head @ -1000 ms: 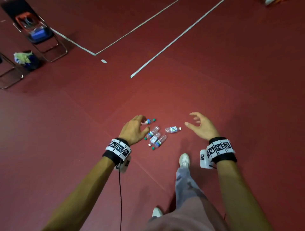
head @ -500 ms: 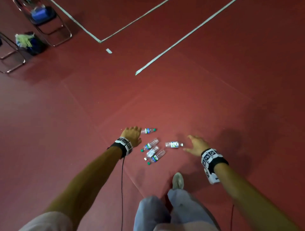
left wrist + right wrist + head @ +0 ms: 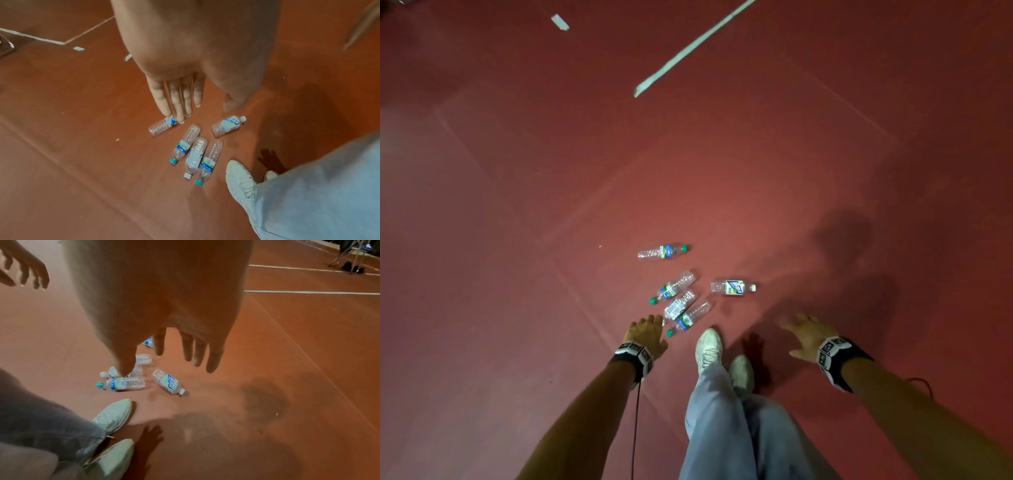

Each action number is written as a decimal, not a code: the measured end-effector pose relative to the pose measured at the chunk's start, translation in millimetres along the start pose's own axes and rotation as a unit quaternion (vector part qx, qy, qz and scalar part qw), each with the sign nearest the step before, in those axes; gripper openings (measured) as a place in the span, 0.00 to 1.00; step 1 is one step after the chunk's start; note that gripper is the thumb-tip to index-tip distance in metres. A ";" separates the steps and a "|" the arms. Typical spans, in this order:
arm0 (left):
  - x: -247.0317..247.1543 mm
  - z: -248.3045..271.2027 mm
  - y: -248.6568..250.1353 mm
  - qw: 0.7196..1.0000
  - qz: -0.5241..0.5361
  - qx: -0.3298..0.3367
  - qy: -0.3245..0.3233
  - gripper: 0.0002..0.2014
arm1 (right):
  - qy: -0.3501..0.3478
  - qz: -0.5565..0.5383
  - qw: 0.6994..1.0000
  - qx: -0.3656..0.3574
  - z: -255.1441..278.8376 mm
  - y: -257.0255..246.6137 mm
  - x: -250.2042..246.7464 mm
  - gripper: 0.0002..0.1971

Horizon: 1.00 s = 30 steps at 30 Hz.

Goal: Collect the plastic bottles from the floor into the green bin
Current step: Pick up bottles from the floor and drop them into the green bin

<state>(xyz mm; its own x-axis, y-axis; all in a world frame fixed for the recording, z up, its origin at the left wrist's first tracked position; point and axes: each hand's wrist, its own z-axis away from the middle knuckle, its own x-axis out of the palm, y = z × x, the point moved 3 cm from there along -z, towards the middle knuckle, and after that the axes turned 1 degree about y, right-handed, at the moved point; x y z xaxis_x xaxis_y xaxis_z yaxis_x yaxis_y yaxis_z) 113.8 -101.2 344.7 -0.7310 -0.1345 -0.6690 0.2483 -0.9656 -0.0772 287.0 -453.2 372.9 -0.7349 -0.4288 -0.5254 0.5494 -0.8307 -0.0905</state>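
Observation:
Several clear plastic bottles lie on the red floor. One with a green cap (image 3: pixel 663 251) lies farthest out. Three more (image 3: pixel 680 305) lie side by side in a cluster, and a white-capped one (image 3: pixel 732 287) lies to their right. My left hand (image 3: pixel 645 330) hovers at the near left end of the cluster, fingers straight (image 3: pixel 179 100), holding nothing. My right hand (image 3: pixel 804 331) is out to the right of the bottles, fingers spread (image 3: pixel 194 352) and empty. Neither hand touches a bottle (image 3: pixel 123 383). No green bin is in view.
My white shoes (image 3: pixel 709 346) stand just below the bottle cluster, with grey trouser legs (image 3: pixel 729 421) beneath. White tape lines (image 3: pixel 688 48) cross the floor farther out. A folding chair (image 3: pixel 353 254) stands far off in the right wrist view.
My left hand has drawn back from beside the farthest bottle to the near end of the cluster. My right hand has moved back and to the right. The bottles lie as before.

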 end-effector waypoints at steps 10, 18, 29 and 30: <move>149.3 -193.9 30.0 0.998 0.029 0.047 -0.025 0.31 | -0.010 0.065 0.997 -0.027 -249.0 26.6 55.5 0.36; 243.9 -313.3 40.9 0.995 0.018 0.095 -0.006 0.33 | -0.009 0.116 0.990 -0.084 -397.9 20.5 113.1 0.39; 252.1 -355.4 52.9 0.994 0.027 0.101 0.002 0.33 | -0.007 0.139 0.985 -0.105 -451.0 13.1 145.6 0.34; 248.4 -349.6 51.0 0.996 0.031 0.088 -0.009 0.30 | 0.003 0.125 0.987 -0.105 -445.7 13.0 142.5 0.33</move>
<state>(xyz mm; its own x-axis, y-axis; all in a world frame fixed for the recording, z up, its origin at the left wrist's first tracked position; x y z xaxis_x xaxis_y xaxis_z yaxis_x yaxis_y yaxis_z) 167.1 -106.1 -83.8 -0.7292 -0.1974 -0.6552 0.1796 -0.9791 0.0951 366.6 -366.8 -80.3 -0.5643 -0.6074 -0.5591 0.7833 -0.6078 -0.1301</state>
